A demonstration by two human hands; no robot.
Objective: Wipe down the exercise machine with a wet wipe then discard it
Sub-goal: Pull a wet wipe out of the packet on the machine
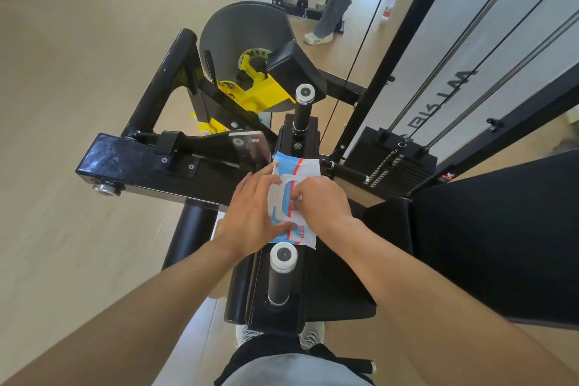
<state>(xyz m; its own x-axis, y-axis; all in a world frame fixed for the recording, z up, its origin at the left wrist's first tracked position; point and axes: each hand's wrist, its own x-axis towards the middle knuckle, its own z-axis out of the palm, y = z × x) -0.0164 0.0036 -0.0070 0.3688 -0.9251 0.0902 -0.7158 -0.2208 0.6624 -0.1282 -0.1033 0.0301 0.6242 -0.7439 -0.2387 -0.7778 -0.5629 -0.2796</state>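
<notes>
Near black foam-grip handle with silver end cap [283, 273] stands just below the white-blue-red soft wet wipe pack [294, 197] lying on the black exercise machine frame [150, 166]. Left hand [250, 216] lies flat, fingers spread, pressing the pack's left edge; right hand [319, 200] pinches at the pack's centre flap. Farther out, a second matching handle [304, 106], open wood floor [78, 56] to the left.

Two upright black grip posts with silver caps, one beyond [303, 110] and one nearer [281, 273], flank the blue-white wipe packet [300, 172]. The black padded seat [488, 229] blocks the right. The tan wood floor [78, 72] lies open leftward.
</notes>
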